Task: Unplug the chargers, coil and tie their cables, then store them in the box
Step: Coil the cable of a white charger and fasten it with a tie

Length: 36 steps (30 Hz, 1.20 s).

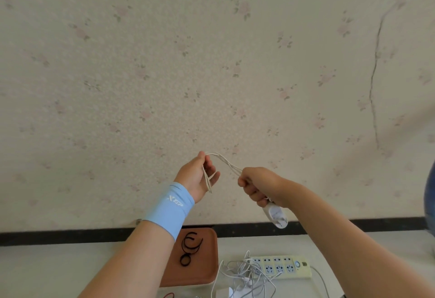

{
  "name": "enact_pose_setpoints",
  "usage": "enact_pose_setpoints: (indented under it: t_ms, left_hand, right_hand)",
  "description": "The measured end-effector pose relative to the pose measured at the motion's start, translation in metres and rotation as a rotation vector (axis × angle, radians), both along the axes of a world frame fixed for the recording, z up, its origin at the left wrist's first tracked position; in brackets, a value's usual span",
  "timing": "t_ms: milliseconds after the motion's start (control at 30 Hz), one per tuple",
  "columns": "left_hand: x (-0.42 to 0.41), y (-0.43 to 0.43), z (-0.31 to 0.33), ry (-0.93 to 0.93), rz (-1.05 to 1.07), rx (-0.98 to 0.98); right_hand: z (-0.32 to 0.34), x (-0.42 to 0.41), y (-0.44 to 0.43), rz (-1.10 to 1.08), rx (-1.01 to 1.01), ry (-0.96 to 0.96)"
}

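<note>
**Cable held up between both hands**

The fingers (pixel 213 175) of the left hand (pixel 200 175) are curled with the thumb up, pinching looped strands of a white cable (pixel 226 160). The loops hang down across the palm. The fingers (pixel 253 191) of the right hand (pixel 259 184) are pressed into a fist around the cable's other stretch. The charger (pixel 279 216) sticks out below that fist, tilted downward. The cable arcs between the hands, both raised before the wall (pixel 211 62), well above the desk (pixel 47 269). A blue wristband (pixel 170 208) wraps the left wrist. A brown tray (pixel 202 274) sits at the desk's back edge and holds black ties (pixel 189 248). Just to its right, tangled cords (pixel 244 274) overlap the left end of a power strip (pixel 282 267).
</note>
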State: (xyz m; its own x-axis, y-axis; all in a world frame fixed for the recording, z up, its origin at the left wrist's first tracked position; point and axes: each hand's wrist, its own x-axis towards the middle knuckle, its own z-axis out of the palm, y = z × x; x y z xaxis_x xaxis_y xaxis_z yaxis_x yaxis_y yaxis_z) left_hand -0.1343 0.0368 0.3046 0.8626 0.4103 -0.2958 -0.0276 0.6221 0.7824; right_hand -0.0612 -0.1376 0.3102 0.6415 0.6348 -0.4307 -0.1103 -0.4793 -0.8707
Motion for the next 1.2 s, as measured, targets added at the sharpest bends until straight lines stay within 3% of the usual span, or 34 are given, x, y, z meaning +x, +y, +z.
enact_pose_setpoints:
  t_ms: [200, 333, 600, 833, 1033, 1100, 1200]
  left_hand:
    - [-0.004, -0.012, 0.006, -0.295, -0.017, -0.271]
    - [-0.006, -0.016, 0.012, -0.354, 0.046, -0.389]
    - [-0.006, -0.024, 0.019, -0.334, 0.093, 0.028]
    - [-0.008, -0.030, 0.023, -0.339, 0.076, 0.150]
    - [-0.014, -0.023, 0.027, -0.357, -0.001, 0.151]
    - [-0.016, -0.014, 0.027, -0.248, 0.001, 0.327]
    - [-0.023, 0.002, 0.015, 0.107, 0.034, 1.151]
  right_hand:
    - [0.004, -0.026, 0.020, 0.100, 0.071, -0.009]
    - [0.002, -0.034, 0.026, 0.149, 0.102, -0.074]
    - [-0.004, -0.031, 0.023, 0.111, 0.247, 0.166]
    - [0.001, -0.028, 0.018, 0.086, 0.294, 0.321]
    - [0.002, -0.029, 0.018, 0.022, 0.328, 0.325]
    - [0.003, -0.023, 0.016, -0.001, 0.286, 0.274]
    - [-0.001, -0.016, 0.011, -0.026, 0.119, 0.142]
